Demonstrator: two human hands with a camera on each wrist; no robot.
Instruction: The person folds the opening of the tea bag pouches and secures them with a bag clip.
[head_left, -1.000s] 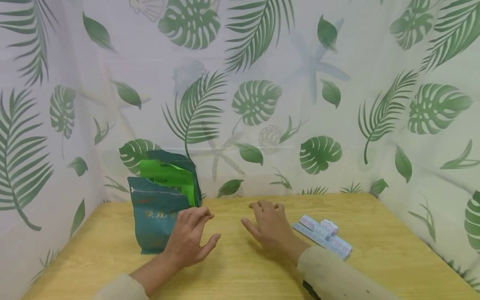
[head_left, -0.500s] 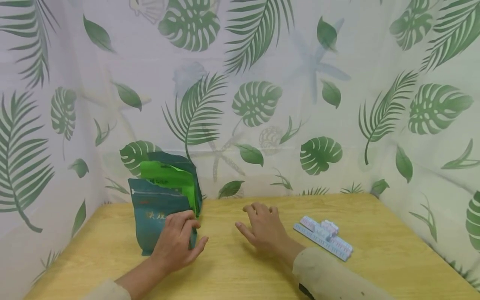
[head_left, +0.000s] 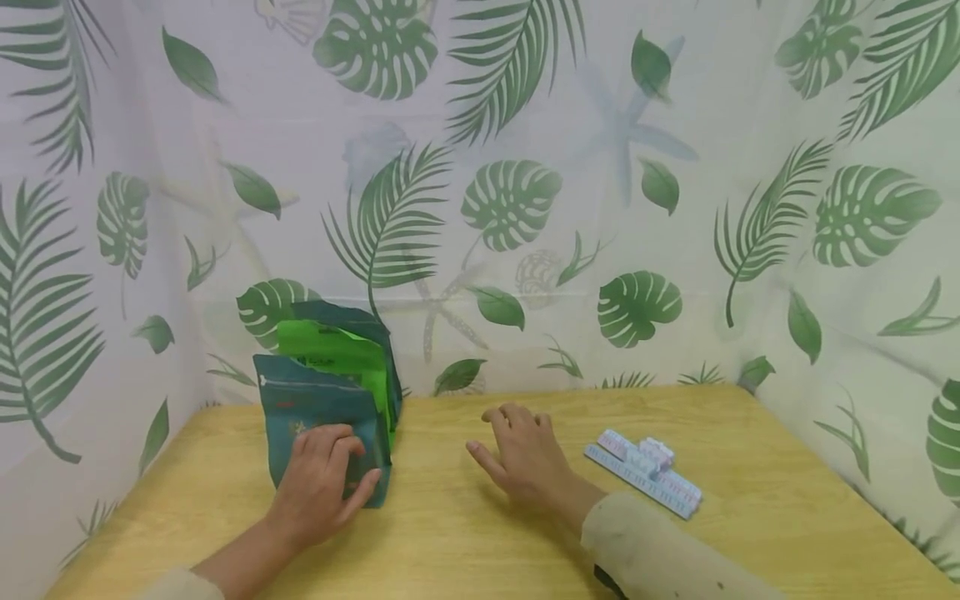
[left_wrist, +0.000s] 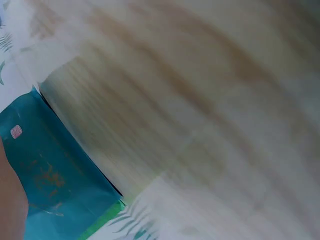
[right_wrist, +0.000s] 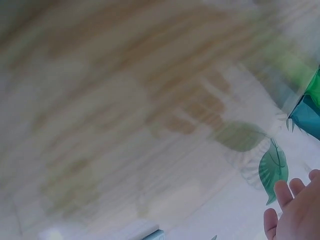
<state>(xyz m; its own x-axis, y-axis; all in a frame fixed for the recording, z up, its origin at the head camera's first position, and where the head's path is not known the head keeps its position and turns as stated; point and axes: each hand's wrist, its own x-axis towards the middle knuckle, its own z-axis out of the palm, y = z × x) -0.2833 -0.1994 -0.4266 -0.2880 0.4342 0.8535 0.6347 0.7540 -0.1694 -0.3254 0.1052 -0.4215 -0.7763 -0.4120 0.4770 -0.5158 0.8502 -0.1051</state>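
Teal pouch (head_left: 322,392), one: standing at ten o'clock on the desk (head_left: 465,542), printed front toward six; long axis near upright, slanted top edge toward twelve. Change: the left hand (head_left: 313,477) has slid toward nine, from the pouch's three-o'clock edge to before its lower face; the work, I judge, now centres there. Left hand's state: fingers loosely bent, nothing visibly held; contact with the pouch I cannot confirm, its wrist view being cropped. Behind: bright green pouch (head_left: 337,354), then dark teal pouch (head_left: 341,316). Right hand (head_left: 528,457): fingers relaxed, holding nothing, mid-desk, barely shifted. Patterned clip (head_left: 637,473): three o'clock, untouched.
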